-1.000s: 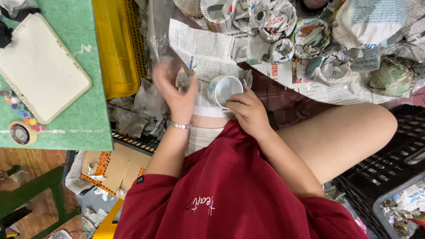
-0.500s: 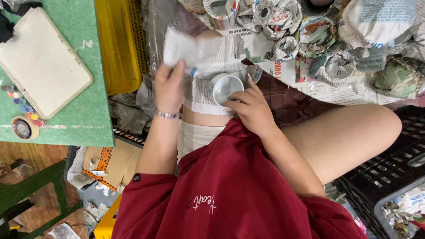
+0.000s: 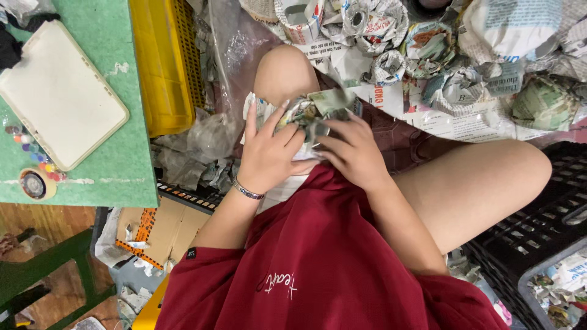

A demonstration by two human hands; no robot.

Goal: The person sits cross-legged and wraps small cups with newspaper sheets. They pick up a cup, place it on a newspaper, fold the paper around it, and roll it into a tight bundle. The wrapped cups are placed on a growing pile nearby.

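Newspaper-wrapped bundle (image 3: 312, 113) sits right over your lap, between your knee (image 3: 284, 70) and your red shirt (image 3: 318, 269). You hold it w/ both hands. Your left hand (image 3: 266, 150) cups it from the left side, fingers bent around the paper, one finger pointing up along the edge. Your right hand (image 3: 348, 150) grips it from the right & below, fingers curled in, pressing the paper flat against the thing inside. You can't tell what is inside, the paper hides it. A thin bracelet (image 3: 246, 190) is on your left wrist.

Past your knee, at the top, lots of wrapped paper balls (image 3: 391, 67) lie in a pile on spread newspaper sheets (image 3: 452, 122). Some look like rings w/ a hole in the middle. A yellow crate (image 3: 168, 61) stands just left of your knee, w/ crumpled clear plastic (image 3: 235, 43) between them. Left of the crate is a green table (image 3: 113, 165). A white tray (image 3: 61, 91) lies on it, tilted, & a roll of tape (image 3: 33, 184) sits near the table's front edge, w/ small coloured dots of paint just beside it. A black crate (image 3: 538, 244) is at your right, under your leg. Flat cardboard (image 3: 159, 229) lies on the floor below the table.
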